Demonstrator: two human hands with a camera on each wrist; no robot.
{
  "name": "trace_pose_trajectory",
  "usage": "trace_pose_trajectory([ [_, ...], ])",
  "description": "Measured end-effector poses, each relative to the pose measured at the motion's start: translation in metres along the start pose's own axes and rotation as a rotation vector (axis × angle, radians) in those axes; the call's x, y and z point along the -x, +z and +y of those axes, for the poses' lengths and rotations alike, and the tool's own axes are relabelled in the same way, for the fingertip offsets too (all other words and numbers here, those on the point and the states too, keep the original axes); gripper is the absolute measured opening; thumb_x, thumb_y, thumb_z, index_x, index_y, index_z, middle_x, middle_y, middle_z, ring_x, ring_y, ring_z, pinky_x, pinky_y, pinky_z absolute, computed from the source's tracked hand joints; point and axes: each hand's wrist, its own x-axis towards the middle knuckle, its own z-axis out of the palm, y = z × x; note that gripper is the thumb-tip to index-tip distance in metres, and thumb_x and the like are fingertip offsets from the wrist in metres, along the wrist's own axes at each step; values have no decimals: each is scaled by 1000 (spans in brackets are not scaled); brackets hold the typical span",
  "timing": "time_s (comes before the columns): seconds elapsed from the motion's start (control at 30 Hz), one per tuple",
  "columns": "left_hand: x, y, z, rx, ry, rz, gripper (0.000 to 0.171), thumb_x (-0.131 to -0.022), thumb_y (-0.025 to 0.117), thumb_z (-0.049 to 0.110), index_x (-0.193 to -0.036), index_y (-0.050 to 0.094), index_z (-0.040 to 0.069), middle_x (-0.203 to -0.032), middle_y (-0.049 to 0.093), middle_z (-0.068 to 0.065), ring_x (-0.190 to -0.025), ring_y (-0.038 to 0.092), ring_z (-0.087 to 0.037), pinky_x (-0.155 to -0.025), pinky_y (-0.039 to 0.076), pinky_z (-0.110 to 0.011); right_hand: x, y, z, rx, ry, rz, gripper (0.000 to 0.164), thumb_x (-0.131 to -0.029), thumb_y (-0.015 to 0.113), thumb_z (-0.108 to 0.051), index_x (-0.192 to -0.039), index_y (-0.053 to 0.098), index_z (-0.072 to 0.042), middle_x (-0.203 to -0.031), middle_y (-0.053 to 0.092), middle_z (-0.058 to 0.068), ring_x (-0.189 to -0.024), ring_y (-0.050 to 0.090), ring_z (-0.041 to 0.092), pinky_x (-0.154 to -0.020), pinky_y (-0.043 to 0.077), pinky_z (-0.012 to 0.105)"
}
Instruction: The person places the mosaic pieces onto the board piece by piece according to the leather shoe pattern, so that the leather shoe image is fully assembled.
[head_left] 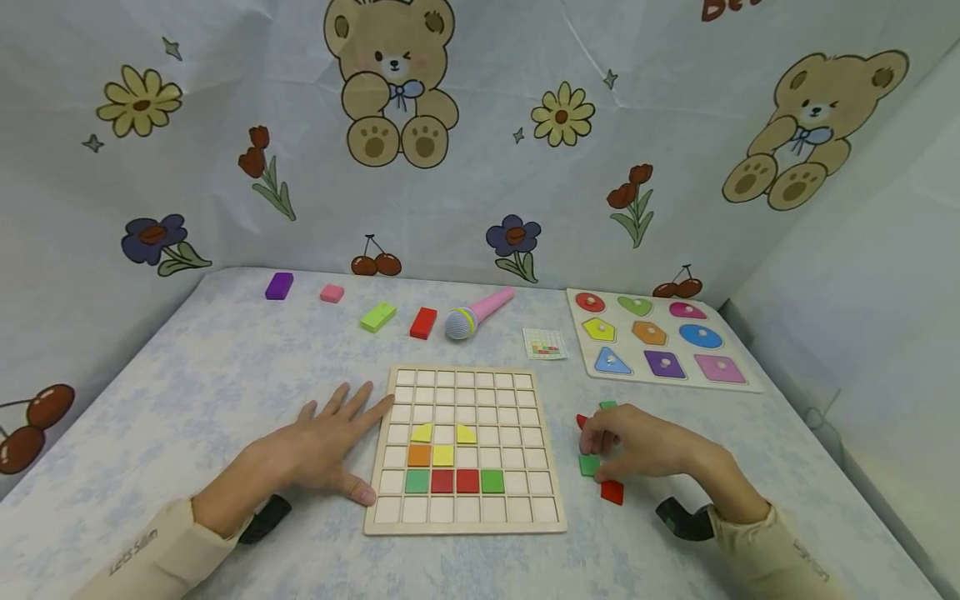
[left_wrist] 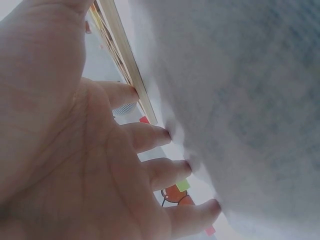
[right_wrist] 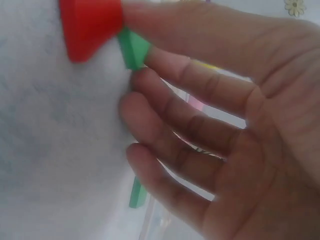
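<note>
A wooden grid board (head_left: 465, 528) lies flat on the table, with several coloured pieces set in its lower rows. Spread wide, my left hand (head_left: 318, 446) rests at the board's left side, its thumb and index finger against the edge. To the right of the board my right hand (head_left: 652, 442) reaches down with curled fingers. Its thumb and index fingertip sit at opposite edges of a green block (head_left: 588, 466), low against the table. A red block (right_wrist: 92, 27) lies beside the thumb. Another red piece (head_left: 581, 422) and a green piece (head_left: 607, 405) are partly hidden behind the fingers.
A small pattern card (head_left: 544, 344) and a shape puzzle board (head_left: 667, 380) lie behind, to the right. Along the back are a toy microphone (head_left: 480, 312) and red (head_left: 423, 323), lime (head_left: 378, 317), pink (head_left: 332, 293) and purple (head_left: 280, 286) blocks. A printed cloth hangs behind.
</note>
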Motion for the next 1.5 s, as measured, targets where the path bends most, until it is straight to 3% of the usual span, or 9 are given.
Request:
trace_pose_trajectory([
  [0.2, 0, -1, 1, -4, 13, 6, 127, -64, 82, 65, -162, 16, 16, -166, 6, -25, -150, 1, -55, -106, 9, -82, -4, 5, -7, 79, -38, 44, 17, -84, 81, -22, -95, 69, -23, -84, 63, -12, -81, 57, 9, -73, 51, 24],
  [0.43, 0, -1, 1, -1, 0, -3, 128, -64, 82, 65, -162, 16, 17, -167, 6, -24, -150, 1, -54, -107, 8, -81, -11, 14, -28, 116, -98, 79, 19, -88, 77, -25, -106, 70, -24, -92, 65, -18, -83, 58, 4, -76, 52, 24],
  [0.77, 0, 0, 0, 5, -8, -8, 128, -64, 81, 66, -162, 16, 17, -167, 5, -23, -151, 0, -53, -108, 8, -81, -27, 33, -56, 116, -228, 12, 9, -91, 75, -28, -99, 71, -27, -93, 64, -16, -84, 59, 4, -77, 51, 20],
  [1.1, -2, 0, 0, 4, -5, 1, 128, -63, 80, 68, -162, 17, 17, -167, 6, -22, -151, 1, -52, -108, 8, -80, -38, 37, -67, 175, -224, -1, 8, -90, 76, -27, -97, 71, -26, -94, 62, -17, -85, 56, 5, -79, 49, 19],
  [1.5, 0, -1, 2, 6, 0, 3, 128, -63, 81, 66, -162, 17, 16, -167, 7, -24, -151, 1, -53, -108, 8, -81, -27, 34, -69, 210, -224, 1, 8, -93, 73, -25, -101, 75, -25, -100, 63, -16, -89, 57, 2, -84, 52, 23],
])
